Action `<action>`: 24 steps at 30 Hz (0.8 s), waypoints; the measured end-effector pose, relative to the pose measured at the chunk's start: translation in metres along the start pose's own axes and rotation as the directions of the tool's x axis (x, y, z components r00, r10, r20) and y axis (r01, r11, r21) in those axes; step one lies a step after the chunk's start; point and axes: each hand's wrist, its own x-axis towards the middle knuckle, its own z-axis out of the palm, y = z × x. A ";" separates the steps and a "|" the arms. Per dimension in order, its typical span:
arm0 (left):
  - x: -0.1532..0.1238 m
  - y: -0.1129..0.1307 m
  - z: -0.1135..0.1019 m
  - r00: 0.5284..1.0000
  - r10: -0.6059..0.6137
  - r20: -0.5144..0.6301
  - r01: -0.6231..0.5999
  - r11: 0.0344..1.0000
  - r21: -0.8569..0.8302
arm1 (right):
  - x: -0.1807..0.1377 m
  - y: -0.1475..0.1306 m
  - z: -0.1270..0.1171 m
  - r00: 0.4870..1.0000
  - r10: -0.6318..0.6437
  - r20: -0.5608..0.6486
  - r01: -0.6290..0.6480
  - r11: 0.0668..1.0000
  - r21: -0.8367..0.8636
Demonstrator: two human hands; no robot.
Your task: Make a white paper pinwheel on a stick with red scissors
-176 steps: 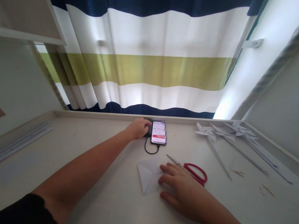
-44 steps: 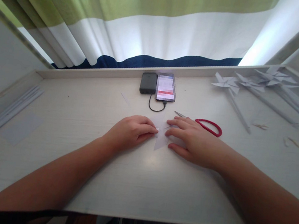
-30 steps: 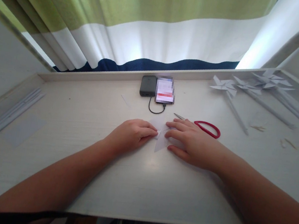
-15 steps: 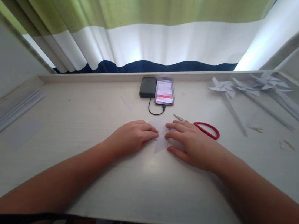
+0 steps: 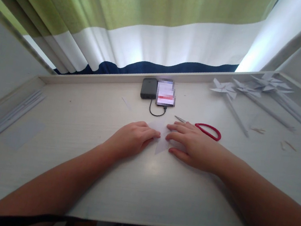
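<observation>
With left grip [image 5: 132, 137] and right grip [image 5: 194, 145] both spread flat, palm down, clasps nothing but pins a folded white paper [image 5: 161, 147] to the worktop [image 5: 142, 187], at its middle, between the fingertips. Shows red scissors [image 5: 209, 131] just beyond the right grip, a phone [image 5: 166, 92] and power bank [image 5: 148, 88] farther back, and paper pinwheels [image 5: 225, 87] at far right.

No legible text anywhere; phone [image 5: 166, 92] screen blurred beyond reading
</observation>
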 end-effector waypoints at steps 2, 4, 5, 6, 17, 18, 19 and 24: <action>0.000 0.000 -0.001 1.000 -0.008 -0.004 0.008 1.000 -0.003 | 0.000 0.000 0.000 1.000 -0.002 -0.005 0.002 1.000 0.001; 0.000 0.000 -0.001 1.000 0.015 0.005 -0.015 1.000 0.007 | 0.000 0.000 0.000 1.000 -0.005 -0.008 0.005 1.000 0.008; 0.000 -0.001 -0.001 1.000 0.024 0.007 -0.024 1.000 0.016 | 0.000 0.000 0.000 1.000 -0.006 -0.007 0.006 1.000 0.012; 0.000 -0.001 -0.001 1.000 0.029 0.008 -0.029 0.999 0.025 | 0.000 0.000 0.000 1.000 -0.007 -0.005 0.007 1.000 0.014; -0.004 -0.006 0.000 0.999 0.036 -0.009 -0.036 0.999 -0.010 | 0.000 0.001 0.001 1.000 -0.013 -0.025 0.013 1.000 0.006; -0.004 -0.006 0.000 0.999 0.039 -0.008 -0.039 0.999 -0.009 | 0.000 0.001 0.001 1.000 -0.015 -0.025 0.015 1.000 0.004; -0.004 -0.006 0.000 0.999 0.040 -0.005 -0.040 0.999 -0.005 | 0.000 0.001 0.001 1.000 -0.017 -0.026 0.017 1.000 0.002; -0.004 -0.004 -0.002 0.999 0.047 0.014 -0.048 0.998 0.029 | 0.001 0.001 0.002 1.000 -0.016 -0.019 0.016 1.000 -0.002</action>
